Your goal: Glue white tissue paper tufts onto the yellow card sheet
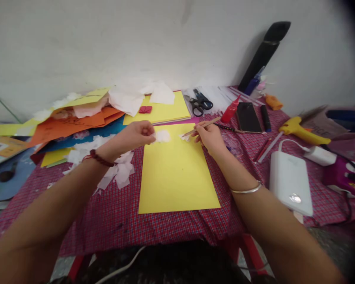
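A yellow sheet of paper [179,173] lies flat on the table in front of me. Over its upper left edge, my left hand [142,133] is closed in a pinch at a small piece of white paper [163,136]. My right hand [208,136] grips a tan wooden pencil [210,122], slanted down to the left. Its tip meets a small crumpled bit of white paper [184,137] near the sheet's upper right. Torn white paper pieces [122,171] are heaped beside my left forearm.
Behind the sheet are more yellow paper [177,108], a red folded paper piece [145,109] and scissors [197,106]. To the right are a red glue bottle [230,110], a phone [249,117], a yellow glue gun [301,132] and a white power bank [290,181]. Orange paper [73,128] lies left.
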A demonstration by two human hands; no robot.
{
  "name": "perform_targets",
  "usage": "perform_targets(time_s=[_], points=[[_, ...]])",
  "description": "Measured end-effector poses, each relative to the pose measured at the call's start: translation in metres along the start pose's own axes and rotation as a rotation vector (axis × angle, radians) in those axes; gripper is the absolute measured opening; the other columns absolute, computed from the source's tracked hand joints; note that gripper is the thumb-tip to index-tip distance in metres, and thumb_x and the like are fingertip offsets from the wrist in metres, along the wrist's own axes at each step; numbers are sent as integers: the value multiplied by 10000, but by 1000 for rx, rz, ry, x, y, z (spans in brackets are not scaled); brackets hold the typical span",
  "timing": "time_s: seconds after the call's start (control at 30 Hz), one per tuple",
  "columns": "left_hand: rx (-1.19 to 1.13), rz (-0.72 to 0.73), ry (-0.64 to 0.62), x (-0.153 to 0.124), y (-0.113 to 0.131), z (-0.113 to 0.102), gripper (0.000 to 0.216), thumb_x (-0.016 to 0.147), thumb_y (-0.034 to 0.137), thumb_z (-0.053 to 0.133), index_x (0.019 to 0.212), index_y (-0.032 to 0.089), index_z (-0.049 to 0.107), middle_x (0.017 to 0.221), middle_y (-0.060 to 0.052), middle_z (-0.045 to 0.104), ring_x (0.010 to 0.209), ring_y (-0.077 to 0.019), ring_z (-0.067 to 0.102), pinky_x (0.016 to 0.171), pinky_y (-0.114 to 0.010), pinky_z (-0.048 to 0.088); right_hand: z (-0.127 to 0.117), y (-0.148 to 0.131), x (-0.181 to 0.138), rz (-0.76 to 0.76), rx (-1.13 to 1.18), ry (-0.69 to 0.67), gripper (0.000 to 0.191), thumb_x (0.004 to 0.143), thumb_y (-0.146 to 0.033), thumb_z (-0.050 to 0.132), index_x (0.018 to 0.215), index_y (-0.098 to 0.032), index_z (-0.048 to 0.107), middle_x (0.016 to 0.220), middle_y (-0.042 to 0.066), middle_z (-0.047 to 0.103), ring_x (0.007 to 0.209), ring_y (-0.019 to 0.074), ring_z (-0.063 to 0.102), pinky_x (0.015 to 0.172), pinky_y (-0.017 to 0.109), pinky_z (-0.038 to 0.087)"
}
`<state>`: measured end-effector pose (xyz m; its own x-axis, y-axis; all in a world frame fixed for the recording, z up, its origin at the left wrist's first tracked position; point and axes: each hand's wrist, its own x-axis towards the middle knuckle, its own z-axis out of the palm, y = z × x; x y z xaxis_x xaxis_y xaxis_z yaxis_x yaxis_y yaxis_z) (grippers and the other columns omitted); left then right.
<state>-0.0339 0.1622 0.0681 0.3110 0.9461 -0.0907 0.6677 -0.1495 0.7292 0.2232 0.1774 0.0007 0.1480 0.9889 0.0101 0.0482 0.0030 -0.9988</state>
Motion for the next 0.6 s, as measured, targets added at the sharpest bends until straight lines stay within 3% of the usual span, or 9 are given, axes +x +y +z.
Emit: perform_targets(time_s=[0.1, 0.27, 0.5, 0.6], points=[[-91, 77, -153, 12, 19, 26, 226, 713, 215, 647, 931, 184, 593, 655, 35, 561, 555, -81, 509, 534, -204, 389, -1, 6, 3, -38, -41, -12, 55, 831, -197, 512, 799, -167, 544, 595, -16, 623, 382, 75, 523, 357, 160, 374], [139, 189, -286, 36, 22, 47, 38, 724, 177, 622, 717, 142, 634, 620, 12, 603, 549, -81, 495, 509, -203, 338, -1, 15, 8, -164, -133, -15, 65, 829, -224, 528, 792, -172, 538, 609, -8, 616, 444, 110, 581, 390, 190, 418], [383, 436, -68, 66, 5, 61, 155, 730, 93, 562, 713, 155, 704, 811, -42, 689, 805, -161, 598, 746, -273, 434, -1, 12, 5, -176, -216, -30, 68, 844, -223, 519, 811, -169, 543, 632, 7, 637, 457, 113, 586, 418, 200, 437], [381, 439, -34, 74, 0, 69, 164, 709, 70, 554, 711, 151, 697, 783, -42, 681, 757, -160, 589, 706, -275, 427, -2, 11, 4, -182, -219, -36, 65, 849, -219, 516, 825, -168, 550, 643, 12, 648, 478, 116, 601, 425, 196, 442]])
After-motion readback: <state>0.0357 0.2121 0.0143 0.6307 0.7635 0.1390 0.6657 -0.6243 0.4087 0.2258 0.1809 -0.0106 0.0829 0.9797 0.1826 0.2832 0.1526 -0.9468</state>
